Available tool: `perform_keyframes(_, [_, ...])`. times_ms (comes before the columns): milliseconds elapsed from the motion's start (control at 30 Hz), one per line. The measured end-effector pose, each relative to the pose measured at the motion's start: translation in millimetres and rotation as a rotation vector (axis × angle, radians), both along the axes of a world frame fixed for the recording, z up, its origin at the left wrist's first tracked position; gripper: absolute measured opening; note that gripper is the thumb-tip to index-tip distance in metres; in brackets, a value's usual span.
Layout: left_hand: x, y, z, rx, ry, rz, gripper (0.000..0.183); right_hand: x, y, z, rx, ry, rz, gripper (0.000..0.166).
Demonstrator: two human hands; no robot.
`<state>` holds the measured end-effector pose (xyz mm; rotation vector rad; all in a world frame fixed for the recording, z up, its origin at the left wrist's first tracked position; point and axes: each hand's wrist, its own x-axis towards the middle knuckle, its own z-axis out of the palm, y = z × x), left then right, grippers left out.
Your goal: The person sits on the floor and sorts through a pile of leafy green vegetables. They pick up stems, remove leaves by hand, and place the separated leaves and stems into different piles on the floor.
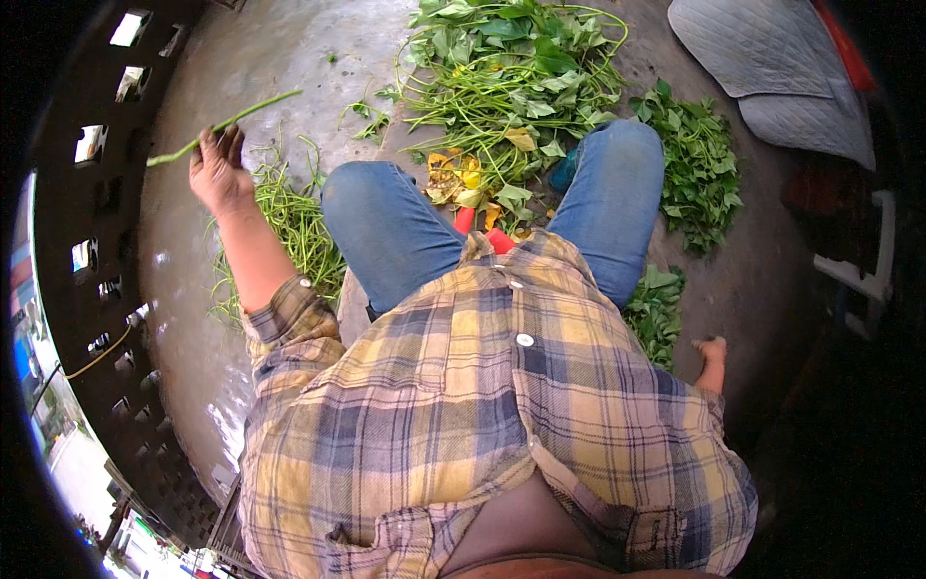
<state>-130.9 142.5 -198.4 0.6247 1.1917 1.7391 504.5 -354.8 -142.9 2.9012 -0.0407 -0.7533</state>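
My left hand [223, 170] is raised at the left, its fingers closed around a long green leafless stem [260, 106]. Below that forearm lies a pile of thin green stems [307, 224] on the floor. My right hand [712, 349] is low at the right, by the floor; its fingers are too small to read. Close to it is a small heap of green leaves [655, 311]. A large heap of leafy green vines [506, 87] lies beyond my knees, with yellowed leaves [452, 176] at its near edge. Bunched leafy greens [694, 166] lie outside my right knee.
A dark wall with square openings [108, 195] curves along the left. Grey quilted material [752, 58] lies at the upper right, with a pale frame-like object [879, 253] below it. The concrete floor [289, 43] looks wet in places. A few loose leafy sprigs [372, 119] lie on it.
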Motion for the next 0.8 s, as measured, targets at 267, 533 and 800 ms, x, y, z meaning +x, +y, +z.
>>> perform_keyframes(267, [-181,-62,-38,-0.507,0.643,0.118,0.026,25,75,-34,0.065,-0.070,0.353,0.046])
perform_keyframes(533, [-233,-114,-76,-0.747,0.782,0.265,0.054,41,96,-56,0.243,-0.004,0.463,0.044])
perform_keyframes(800, [-56,-16,-58,-0.429,0.693,-0.175,0.041,39,186,-48,0.335,0.087,0.841,0.041])
